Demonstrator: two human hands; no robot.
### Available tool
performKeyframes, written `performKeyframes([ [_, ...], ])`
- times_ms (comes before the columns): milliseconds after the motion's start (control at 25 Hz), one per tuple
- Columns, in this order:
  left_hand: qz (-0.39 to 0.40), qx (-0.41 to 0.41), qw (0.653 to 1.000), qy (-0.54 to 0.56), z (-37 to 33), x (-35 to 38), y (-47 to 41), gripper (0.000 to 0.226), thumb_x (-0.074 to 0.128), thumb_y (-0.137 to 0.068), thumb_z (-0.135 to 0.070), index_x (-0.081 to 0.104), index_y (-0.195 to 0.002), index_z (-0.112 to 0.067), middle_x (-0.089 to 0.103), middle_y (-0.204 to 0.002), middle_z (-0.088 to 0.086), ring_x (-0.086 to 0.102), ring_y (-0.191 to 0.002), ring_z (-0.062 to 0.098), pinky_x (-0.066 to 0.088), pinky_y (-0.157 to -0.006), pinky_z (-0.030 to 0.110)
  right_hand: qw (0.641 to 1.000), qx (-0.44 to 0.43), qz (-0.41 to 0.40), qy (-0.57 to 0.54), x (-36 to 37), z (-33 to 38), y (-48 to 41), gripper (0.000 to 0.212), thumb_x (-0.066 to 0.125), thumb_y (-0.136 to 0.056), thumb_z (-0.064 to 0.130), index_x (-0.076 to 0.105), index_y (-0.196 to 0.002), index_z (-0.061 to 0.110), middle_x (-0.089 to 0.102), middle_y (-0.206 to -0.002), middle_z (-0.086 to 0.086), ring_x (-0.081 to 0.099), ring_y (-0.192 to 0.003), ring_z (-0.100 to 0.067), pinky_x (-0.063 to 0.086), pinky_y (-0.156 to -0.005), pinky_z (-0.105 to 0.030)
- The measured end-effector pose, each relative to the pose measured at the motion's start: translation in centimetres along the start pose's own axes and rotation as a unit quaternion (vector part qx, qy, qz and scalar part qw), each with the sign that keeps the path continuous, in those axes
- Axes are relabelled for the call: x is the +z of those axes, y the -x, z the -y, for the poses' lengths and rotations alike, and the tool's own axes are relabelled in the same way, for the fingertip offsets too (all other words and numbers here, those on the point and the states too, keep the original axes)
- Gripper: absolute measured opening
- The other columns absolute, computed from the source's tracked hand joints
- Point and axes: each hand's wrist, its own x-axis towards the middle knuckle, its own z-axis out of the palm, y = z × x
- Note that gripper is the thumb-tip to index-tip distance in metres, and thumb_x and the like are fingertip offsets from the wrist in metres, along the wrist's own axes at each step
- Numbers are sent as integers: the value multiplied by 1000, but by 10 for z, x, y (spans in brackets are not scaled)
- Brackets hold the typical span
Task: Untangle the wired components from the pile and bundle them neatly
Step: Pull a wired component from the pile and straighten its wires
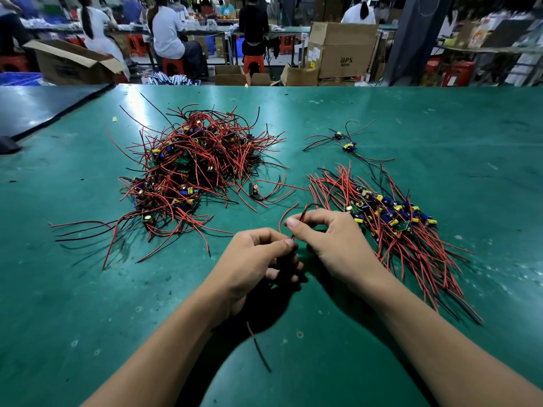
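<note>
I'm freeing one wired component (283, 215). My left hand (258, 259) has its fingers curled round the lower part, and my right hand (332, 239) pinches the leads. The pile (188, 168) sits at ten o'clock on the counter (88, 289), the sorted bundle (396, 218) at two. Next, I reckon: straighten the leads and lay it with the bundle.

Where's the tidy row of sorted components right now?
In the head view, the sorted row lies on the right of the green table, just past the right hand, with two stray components beyond it and the tangled pile to its left.

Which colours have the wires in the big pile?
The wires are red and black; head view.
</note>
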Motion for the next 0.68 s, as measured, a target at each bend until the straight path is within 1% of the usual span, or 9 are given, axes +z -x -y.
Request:
performKeyframes([
  [80,0,6,1000,-16,0,2,-1,13,59,-93,-3,62,-80,-1,62,-64,12,67,-65,27,59,-59,37,998,-11,-51,27,1,0,-2,16,75,-89,28,76,-77,17,72,-75,11,59,-67,3,43,-71,-16],
  [160,1,15,1000,-22,-1,2,-1,11,59,-92,-3,62,-82,-1,61,-65,12,67,-65,27,58,-58,37,997,4,-77,4,3,-2,-1,24,76,-87,32,71,-70,15,64,-61,10,51,-50,0,40,-55,-17],
  [240,-2,24,999,-25,-1,2,1,10,59,-92,-3,62,-83,0,61,-66,12,67,-64,28,57,-58,37,988,59,-62,-127,6,-1,0,35,76,-86,35,65,-72,5,48,-50,1,38,-36,-7,30,-40,-17],
  [320,-1,31,999,-38,-1,1,1,9,60,-91,-4,62,-84,1,61,-68,14,67,-63,29,54,-60,37,950,111,-24,-290,9,1,-1,35,73,-85,34,63,-72,3,37,-48,1,31,-35,-8,25,-37,-17],
  [360,5,31,998,-46,-1,1,2,8,61,-91,-4,62,-85,1,62,-70,16,67,-63,29,52,-64,39,936,122,-12,-329,10,1,-1,32,72,-84,33,63,-70,6,35,-48,2,30,-35,-7,25,-37,-17],
  [440,26,26,998,-54,0,0,3,9,61,-91,-6,65,-87,2,65,-75,19,69,-66,31,53,-69,41,930,118,8,-348,12,2,-1,28,72,-80,34,64,-67,10,36,-45,2,29,-34,-5,26,-35,-16],
  [560,42,35,998,-30,2,0,4,14,64,-90,-13,70,-85,-1,72,-82,18,70,-73,31,58,-73,38,932,124,44,-338,12,2,0,28,76,-73,39,67,-62,16,36,-49,-1,29,-36,-7,28,-36,-15],
  [600,43,40,998,-15,2,0,4,15,65,-89,-15,71,-83,-3,73,-83,17,71,-73,30,58,-72,38,933,130,59,-330,12,2,1,28,77,-72,40,67,-62,17,41,-52,-2,33,-38,-8,31,-38,-15],
  [680,32,45,998,20,2,0,3,12,63,-88,-11,71,-81,-4,72,-79,17,71,-67,27,60,-62,33,931,136,92,-325,11,1,3,25,80,-71,38,67,-65,17,52,-58,-4,42,-42,-11,38,-40,-18],
])
